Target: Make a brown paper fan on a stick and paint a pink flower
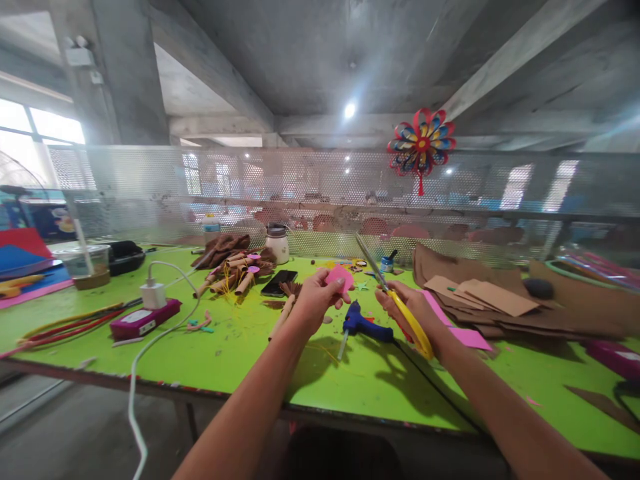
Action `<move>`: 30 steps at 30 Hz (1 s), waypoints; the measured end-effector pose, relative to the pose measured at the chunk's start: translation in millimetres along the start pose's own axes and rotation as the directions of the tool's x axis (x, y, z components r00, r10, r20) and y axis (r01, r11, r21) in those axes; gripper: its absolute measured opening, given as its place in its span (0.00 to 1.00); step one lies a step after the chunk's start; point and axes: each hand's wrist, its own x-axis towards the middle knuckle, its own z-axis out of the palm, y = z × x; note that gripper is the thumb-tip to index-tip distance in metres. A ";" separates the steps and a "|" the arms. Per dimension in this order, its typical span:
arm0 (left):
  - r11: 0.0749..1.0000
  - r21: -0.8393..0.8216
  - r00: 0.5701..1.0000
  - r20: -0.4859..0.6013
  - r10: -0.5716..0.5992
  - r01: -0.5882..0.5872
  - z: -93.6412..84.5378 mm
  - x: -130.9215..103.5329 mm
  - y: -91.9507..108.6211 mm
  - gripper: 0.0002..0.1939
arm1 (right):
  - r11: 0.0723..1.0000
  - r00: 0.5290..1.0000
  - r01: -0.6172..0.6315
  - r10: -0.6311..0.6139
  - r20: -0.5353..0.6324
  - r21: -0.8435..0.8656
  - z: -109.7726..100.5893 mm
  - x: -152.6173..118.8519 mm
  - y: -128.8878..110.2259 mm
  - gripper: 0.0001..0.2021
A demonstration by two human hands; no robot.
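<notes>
Centrally, the left hand point(317, 300) is pinching pink paper point(340, 277) between thumb and fingers, while, right of centre, the right hand point(410, 310) is curling its fingers around the yellow handles of upright-tilted scissors point(386, 283), and the glue gun point(367, 325) is lying between the forearms.

On your bench point(210, 357), power strip point(143, 325) sits nr front edge, L; glue gun point(367, 325) ctr. Phone point(280, 283) lies behind gun, to its L; cardboard sheets point(505, 295) back R.
</notes>
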 end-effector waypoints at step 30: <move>0.997 -0.078 0.999 -0.048 0.022 -0.025 4.7 -2.7 7.1 0.12 | 0.995 0.963 0.015 -0.042 0.265 0.101 2.2 -0.3 5.2 0.21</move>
